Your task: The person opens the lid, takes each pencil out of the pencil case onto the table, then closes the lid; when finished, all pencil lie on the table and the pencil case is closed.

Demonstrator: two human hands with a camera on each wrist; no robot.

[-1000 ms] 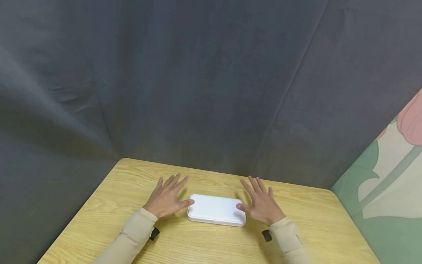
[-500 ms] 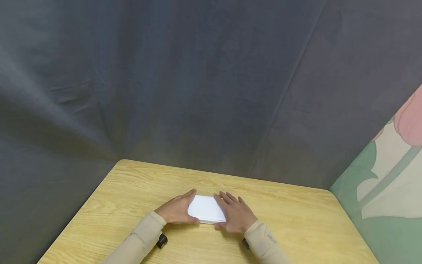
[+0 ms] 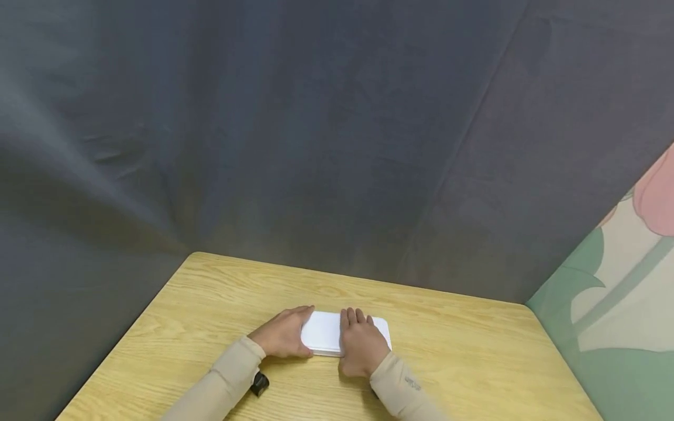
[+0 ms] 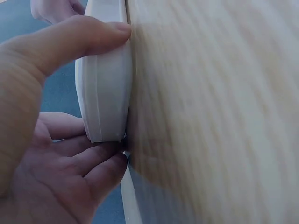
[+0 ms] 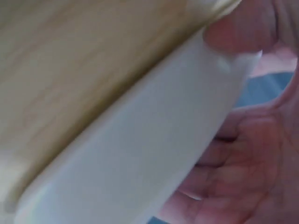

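Note:
A flat white case (image 3: 322,332) with rounded corners lies on the wooden table. My left hand (image 3: 284,333) grips its left end, thumb on the front side and fingers at the far side. In the left wrist view, the left thumb (image 4: 88,37) presses across the case's side (image 4: 105,93), where a seam runs along it. My right hand (image 3: 362,345) lies across the case right of its middle, fingers reaching over the top toward the far edge. The right wrist view shows the right thumb (image 5: 243,30) against the case's front side (image 5: 126,135); the fingers (image 5: 224,172) curve behind it.
The wooden table (image 3: 474,345) extends around the case on all sides. A dark grey curtain (image 3: 316,146) hangs along its back and left edges. At right stands a panel (image 3: 632,304) with a floral print. A black wrist device (image 3: 260,383) sits under the left sleeve.
Both hands have come down from hovering spread beside the case to hold it. The right hand has since turned and moved left along the case, uncovering its right end. The case stays in place.

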